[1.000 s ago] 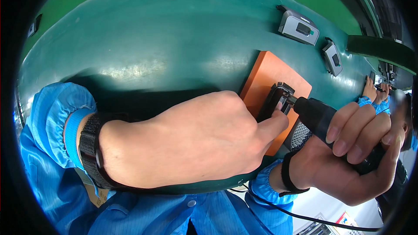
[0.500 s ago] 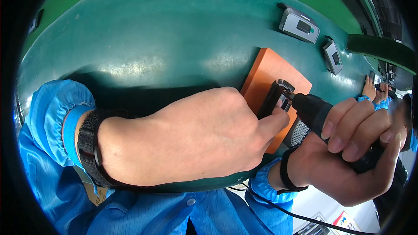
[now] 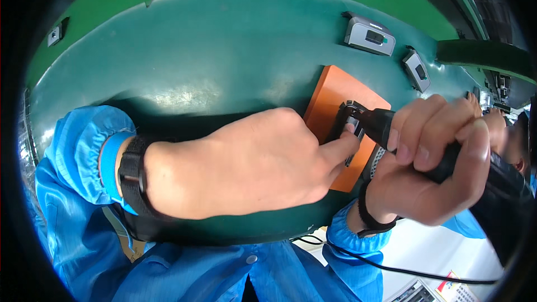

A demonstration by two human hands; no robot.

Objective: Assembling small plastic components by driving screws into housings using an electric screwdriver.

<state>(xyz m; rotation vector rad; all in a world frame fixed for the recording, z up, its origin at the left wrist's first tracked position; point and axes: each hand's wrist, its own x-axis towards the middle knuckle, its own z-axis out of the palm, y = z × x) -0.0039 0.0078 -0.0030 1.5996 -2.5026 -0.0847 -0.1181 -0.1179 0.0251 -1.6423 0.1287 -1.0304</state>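
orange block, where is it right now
Right of centre in the head view, the orange block lies on the green table, beneath the black part the left hand touches.

My sleeves (image 3: 84, 140) blue; my driver (image 3: 377, 125) black; block (image 3: 338, 86) orange; counter (image 3: 224, 50) dark green; devices (image 3: 359, 34), upper right of frame, grey and black.

Fairly bright light leaves pale glare on the green tabletop (image 3: 224, 50) beyond the left hand (image 3: 251, 162), a dark shadow lies along that hand's far side, and fisheye distortion bows the table's far edge within blackened corners.
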